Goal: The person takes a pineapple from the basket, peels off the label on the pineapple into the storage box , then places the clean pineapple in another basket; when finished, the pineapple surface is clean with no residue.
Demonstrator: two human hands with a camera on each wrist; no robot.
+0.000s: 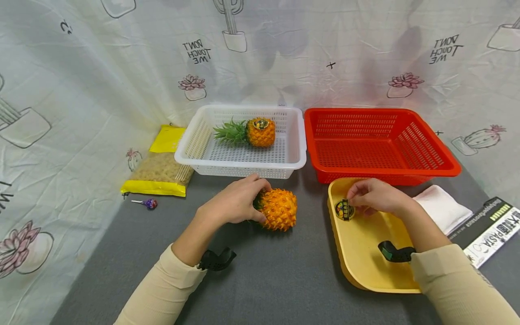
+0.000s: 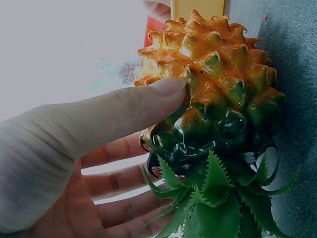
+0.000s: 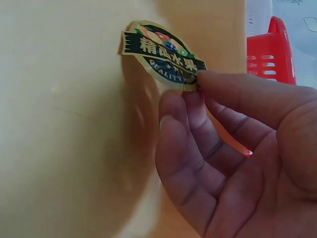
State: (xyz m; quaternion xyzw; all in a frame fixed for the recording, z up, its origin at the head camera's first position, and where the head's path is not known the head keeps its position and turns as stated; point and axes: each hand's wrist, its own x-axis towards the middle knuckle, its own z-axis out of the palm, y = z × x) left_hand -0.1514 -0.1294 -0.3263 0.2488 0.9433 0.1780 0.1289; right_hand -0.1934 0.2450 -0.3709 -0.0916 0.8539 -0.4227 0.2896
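Note:
An orange toy pineapple [image 1: 278, 209] lies on the grey table, its green leaves under my left hand [image 1: 235, 203], which grips its leafy end. In the left wrist view my thumb presses the pineapple [image 2: 218, 89] and my fingers [image 2: 114, 183] curl behind it. My right hand [image 1: 375, 197] is over the yellow tray [image 1: 365, 262] and pinches a round dark label sticker [image 1: 343, 210]. In the right wrist view the sticker [image 3: 163, 54] is held by thumb and fingertip [image 3: 218, 82] against the tray [image 3: 64, 124]. A second pineapple [image 1: 253, 131] with a label lies in the white basket [image 1: 195, 149].
A red basket [image 1: 382, 140] stands behind the yellow tray. A yellow bag of pasta [image 1: 162, 167] and a lollipop [image 1: 148, 203] lie at the left. A white cloth [image 1: 443, 207] and a black pasta box [image 1: 491, 228] lie at the right.

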